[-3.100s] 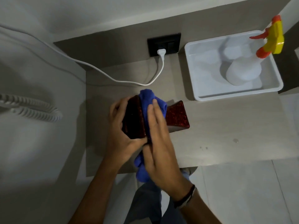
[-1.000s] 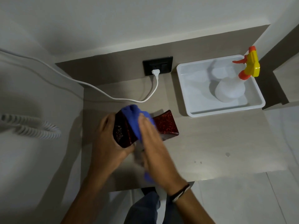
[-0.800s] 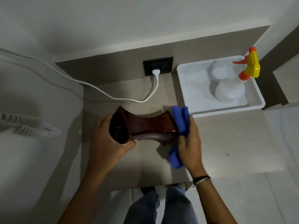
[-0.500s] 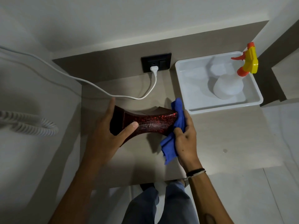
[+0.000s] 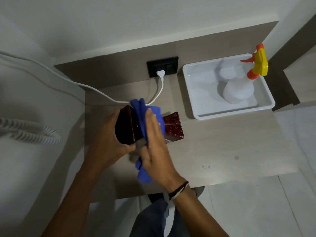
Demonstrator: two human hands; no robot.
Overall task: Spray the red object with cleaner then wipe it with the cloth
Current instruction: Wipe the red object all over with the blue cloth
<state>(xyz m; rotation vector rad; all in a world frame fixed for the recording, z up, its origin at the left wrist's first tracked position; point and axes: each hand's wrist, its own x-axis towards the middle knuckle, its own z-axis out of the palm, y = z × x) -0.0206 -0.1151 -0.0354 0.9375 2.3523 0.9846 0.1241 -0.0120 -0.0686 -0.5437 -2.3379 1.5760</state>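
Observation:
A dark red speckled object [image 5: 172, 130] with flared ends lies over the small wooden table [image 5: 222, 144]. My left hand [image 5: 109, 139] grips its left end and holds it tilted up. My right hand [image 5: 154, 151] presses a blue cloth [image 5: 142, 115] flat against the object's middle; the cloth drapes over the top and hangs below my palm. Only the object's right end and dark left face show. The white spray bottle [image 5: 237, 90] with a yellow and orange trigger stands in the white tray [image 5: 227, 115] at the back right.
A black wall socket [image 5: 162, 66] holds a white plug whose cable [image 5: 85, 85] runs left across the table's back. A coiled white cord [image 5: 29, 132] lies at the left. Pale floor tiles and my legs show below the table's front edge.
My right hand has moved the cloth from the object's right end back to its middle and left part. My left hand has turned the object so that its left end faces up.

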